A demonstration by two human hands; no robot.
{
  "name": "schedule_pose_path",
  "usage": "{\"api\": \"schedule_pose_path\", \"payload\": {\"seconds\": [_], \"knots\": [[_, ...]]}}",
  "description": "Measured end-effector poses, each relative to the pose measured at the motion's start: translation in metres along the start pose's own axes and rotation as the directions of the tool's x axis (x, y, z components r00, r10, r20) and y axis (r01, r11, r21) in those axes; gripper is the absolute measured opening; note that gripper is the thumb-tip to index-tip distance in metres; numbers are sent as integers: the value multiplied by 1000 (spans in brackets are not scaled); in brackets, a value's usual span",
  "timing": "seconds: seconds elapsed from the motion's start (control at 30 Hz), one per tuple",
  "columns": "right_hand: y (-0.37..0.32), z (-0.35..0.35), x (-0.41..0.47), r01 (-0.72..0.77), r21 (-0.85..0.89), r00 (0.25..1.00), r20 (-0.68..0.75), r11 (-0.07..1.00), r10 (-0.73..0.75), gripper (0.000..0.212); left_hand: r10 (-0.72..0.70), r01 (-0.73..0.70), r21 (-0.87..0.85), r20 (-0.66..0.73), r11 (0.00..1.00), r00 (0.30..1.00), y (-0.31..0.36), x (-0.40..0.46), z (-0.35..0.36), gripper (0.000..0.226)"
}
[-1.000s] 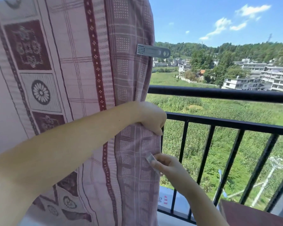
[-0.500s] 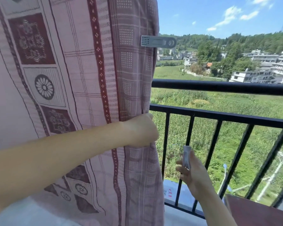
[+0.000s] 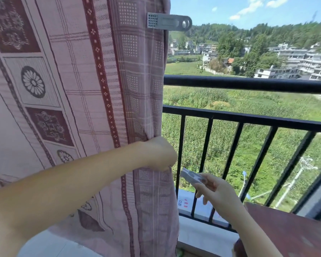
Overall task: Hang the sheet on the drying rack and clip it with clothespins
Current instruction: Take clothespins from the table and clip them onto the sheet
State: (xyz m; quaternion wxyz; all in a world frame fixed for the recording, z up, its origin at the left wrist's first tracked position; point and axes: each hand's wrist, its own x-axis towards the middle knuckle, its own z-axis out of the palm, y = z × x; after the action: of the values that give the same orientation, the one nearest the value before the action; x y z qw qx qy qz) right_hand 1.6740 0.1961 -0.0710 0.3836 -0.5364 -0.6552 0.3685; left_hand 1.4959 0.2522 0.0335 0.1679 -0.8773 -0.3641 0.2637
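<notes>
A pink patterned sheet (image 3: 78,93) hangs down over the left half of the view. A grey clothespin (image 3: 168,22) is clipped on its right edge near the top. My left hand (image 3: 158,154) pinches the sheet's right edge lower down, bunching the cloth. Just right of that edge, my right hand (image 3: 214,190) holds a second grey clothespin (image 3: 191,177), its tip pointing toward the sheet and a short gap away from it. The drying rack itself is hidden behind the cloth.
A black balcony railing (image 3: 248,84) with vertical bars runs across the right side, with fields and buildings beyond. A reddish-brown surface (image 3: 289,230) sits at the lower right. A white box (image 3: 185,203) lies at the railing's foot.
My right hand pulled the clothespin away from the sheet, turned it, and now brings it back toward the edge. My left hand keeps its grip on the sheet.
</notes>
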Motion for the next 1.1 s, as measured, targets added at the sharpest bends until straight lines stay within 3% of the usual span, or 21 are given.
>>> {"api": "schedule_pose_path", "payload": {"seconds": [0.1,0.2,0.4,0.5,0.6,0.7,0.8,0.87,0.97,1.03,1.1], "knots": [[-11,-6,9,94,-200,995,58,975,-84,6,-36,36,-3,2,999,999,2,-5,2,36],[-21,-7,21,167,-328,973,209,930,-101,14,18,-17,37,-23,999,1000,0,-2,3,38],[-38,19,43,349,-500,894,431,792,-122,27,56,-59,-20,-116,998,992,-3,0,12,30],[-40,32,49,378,-550,873,479,745,-90,19,56,-50,48,-139,998,989,-5,-1,19,29],[-24,42,46,353,-536,905,404,767,-134,26,51,-42,60,-162,997,986,-5,2,27,31],[-1,41,32,214,-334,948,298,918,-113,52,26,-19,44,-167,999,986,4,-4,23,17],[24,29,12,35,-198,988,155,980,-4,66,35,-31,19,-252,999,967,18,-11,23,37],[45,25,-6,-85,-190,991,88,978,103,67,63,-84,-32,-408,996,911,33,-12,33,40],[69,30,-47,-225,-201,974,-65,953,216,56,113,-196,-63,-629,979,769,69,4,55,42],[85,36,-81,-315,-287,944,-195,905,267,57,150,-318,-130,-677,939,721,102,16,67,44],[101,44,-121,-429,-369,889,-332,824,314,55,234,-476,-273,-606,836,760,140,20,73,43]]}}
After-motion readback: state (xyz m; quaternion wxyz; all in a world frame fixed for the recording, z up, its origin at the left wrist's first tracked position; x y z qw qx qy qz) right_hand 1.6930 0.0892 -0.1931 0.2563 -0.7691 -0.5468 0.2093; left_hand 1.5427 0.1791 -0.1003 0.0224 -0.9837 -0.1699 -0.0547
